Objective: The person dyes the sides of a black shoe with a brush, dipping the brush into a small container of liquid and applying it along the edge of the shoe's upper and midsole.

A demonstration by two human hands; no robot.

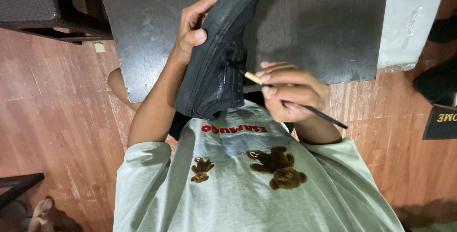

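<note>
My left hand [193, 32] grips a black shoe [221, 51] by its side, thumb on the upper, holding it up above the dark table [323, 27]. The shoe's toe points away from me and its opening faces my chest. My right hand [293, 94] pinches a thin brush [312, 110] with a pale ferrule end and a black handle. The brush tip touches the shoe's side near the opening, and the handle sticks out to the right past my wrist.
A dark chair [43, 3] stands at the upper left on the reddish wood floor [62, 118]. A white plastic-wrapped bundle [409, 27] lies right of the table, with a dark mat [440, 122] below it. A foot [40, 210] shows at lower left.
</note>
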